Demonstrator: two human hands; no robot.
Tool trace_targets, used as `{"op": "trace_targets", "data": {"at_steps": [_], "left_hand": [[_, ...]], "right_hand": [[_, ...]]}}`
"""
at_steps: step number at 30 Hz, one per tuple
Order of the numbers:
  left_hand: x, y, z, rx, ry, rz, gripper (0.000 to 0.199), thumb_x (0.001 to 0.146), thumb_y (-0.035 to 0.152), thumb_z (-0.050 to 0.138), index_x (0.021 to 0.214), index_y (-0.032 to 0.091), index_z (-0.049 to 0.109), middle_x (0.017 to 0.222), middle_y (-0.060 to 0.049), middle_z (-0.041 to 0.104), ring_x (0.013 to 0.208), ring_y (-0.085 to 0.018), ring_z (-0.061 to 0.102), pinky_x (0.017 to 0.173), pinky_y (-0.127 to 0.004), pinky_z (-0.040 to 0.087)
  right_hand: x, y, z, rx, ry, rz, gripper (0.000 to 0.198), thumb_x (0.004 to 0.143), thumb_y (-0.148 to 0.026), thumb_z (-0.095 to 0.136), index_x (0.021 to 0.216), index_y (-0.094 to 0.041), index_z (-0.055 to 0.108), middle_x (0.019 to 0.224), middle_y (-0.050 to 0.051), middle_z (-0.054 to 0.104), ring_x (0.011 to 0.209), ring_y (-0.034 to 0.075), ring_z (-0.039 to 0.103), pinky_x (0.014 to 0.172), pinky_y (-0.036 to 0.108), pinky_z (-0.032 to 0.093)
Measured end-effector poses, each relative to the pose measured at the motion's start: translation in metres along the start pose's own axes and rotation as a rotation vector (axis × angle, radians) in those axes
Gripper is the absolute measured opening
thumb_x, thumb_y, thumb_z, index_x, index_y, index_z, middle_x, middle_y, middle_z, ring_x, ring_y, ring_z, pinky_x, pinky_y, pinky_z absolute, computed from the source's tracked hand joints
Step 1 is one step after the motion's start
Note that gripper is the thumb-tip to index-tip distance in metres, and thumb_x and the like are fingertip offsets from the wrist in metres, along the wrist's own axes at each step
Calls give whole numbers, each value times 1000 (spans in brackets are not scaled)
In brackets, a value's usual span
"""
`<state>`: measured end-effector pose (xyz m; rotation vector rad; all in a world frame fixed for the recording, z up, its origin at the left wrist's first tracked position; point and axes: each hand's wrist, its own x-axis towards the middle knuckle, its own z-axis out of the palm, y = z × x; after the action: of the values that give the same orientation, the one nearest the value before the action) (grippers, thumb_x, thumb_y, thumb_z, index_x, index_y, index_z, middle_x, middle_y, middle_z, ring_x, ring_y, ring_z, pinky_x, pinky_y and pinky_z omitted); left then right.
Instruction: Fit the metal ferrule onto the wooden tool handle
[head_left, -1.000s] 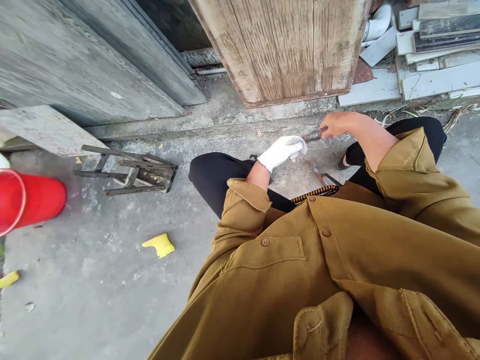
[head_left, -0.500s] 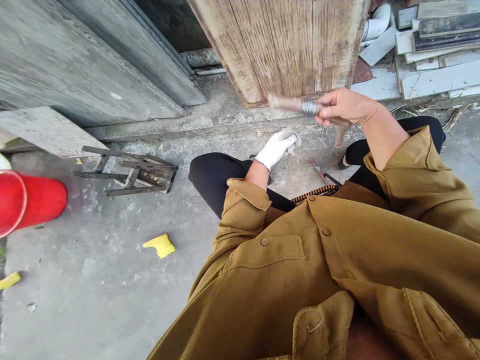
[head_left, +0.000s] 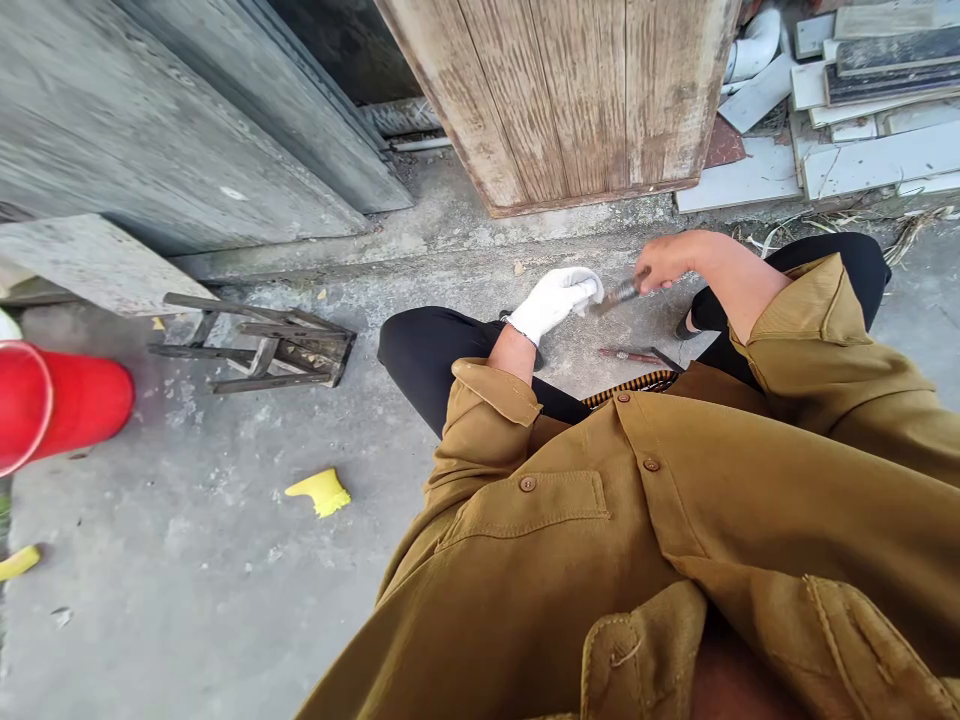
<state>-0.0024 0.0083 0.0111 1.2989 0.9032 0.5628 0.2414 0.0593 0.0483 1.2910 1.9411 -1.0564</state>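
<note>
My left hand (head_left: 553, 298), in a white glove, is low over the concrete between my knees. Its fingers are curled closed; what they hold, if anything, is hidden. My bare right hand (head_left: 666, 262) grips a wooden stick (head_left: 621, 294) with metal wire wound round it. The stick is smeared by motion, and its tip points at the gloved fingers; whether they touch I cannot tell. Just below the hands, near my right foot, is a slim tool (head_left: 628, 355) with a reddish-brown arm and a black arm.
A wooden door panel (head_left: 570, 110) stands ahead on a concrete ledge (head_left: 450, 232). White boards (head_left: 877, 155) are piled at the right. To the left are a small wooden stool (head_left: 289, 345) on its side, a red bucket (head_left: 86, 400) and a yellow piece (head_left: 321, 490) on the ground.
My right hand has come down, swinging the wire-wound stick from above the ledge to beside the glove. The slim tool on the ground has turned slightly. My left hand has barely moved.
</note>
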Motion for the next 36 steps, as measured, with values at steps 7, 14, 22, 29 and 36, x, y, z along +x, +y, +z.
{"op": "trace_targets", "data": {"at_steps": [7, 14, 22, 29, 36], "left_hand": [[5, -7, -7, 25, 75, -23, 33, 90, 43, 81, 78, 15, 68, 62, 2, 59, 51, -7, 46, 54, -21, 47], [7, -12, -2, -25, -5, 9, 32, 103, 40, 69, 83, 15, 69, 56, 6, 47, 50, -8, 42, 57, -20, 50], [7, -11, 4, 1, -105, -15, 24, 99, 25, 70, 79, 13, 71, 64, 1, 59, 52, -7, 46, 56, -19, 46], [4, -5, 7, 10, -86, -93, 27, 97, 32, 74, 78, 13, 71, 55, 2, 57, 49, -7, 48, 50, -18, 34], [7, -14, 7, -209, -37, -2, 49, 87, 57, 90, 79, 15, 66, 65, -1, 67, 54, -11, 60, 66, -27, 57]], "right_hand": [[-17, -7, 2, 197, -347, -321, 26, 89, -40, 85, 98, -17, 78, 84, 1, 70, 79, 16, 64, 80, 30, 51], [-38, 15, -16, 890, 600, -341, 22, 105, -34, 64, 89, -19, 60, 89, 6, 69, 76, 13, 55, 78, 31, 52], [-4, 19, -11, 211, 454, 84, 15, 100, -31, 72, 103, -16, 77, 86, 8, 75, 87, 24, 74, 89, 39, 56], [-9, 10, -5, 38, -49, 6, 12, 100, -28, 74, 97, -18, 78, 78, 4, 70, 80, 21, 69, 79, 34, 50], [-35, 18, -12, 493, -84, -465, 27, 93, -43, 83, 96, -17, 74, 85, 0, 68, 74, 13, 60, 75, 26, 49]]}}
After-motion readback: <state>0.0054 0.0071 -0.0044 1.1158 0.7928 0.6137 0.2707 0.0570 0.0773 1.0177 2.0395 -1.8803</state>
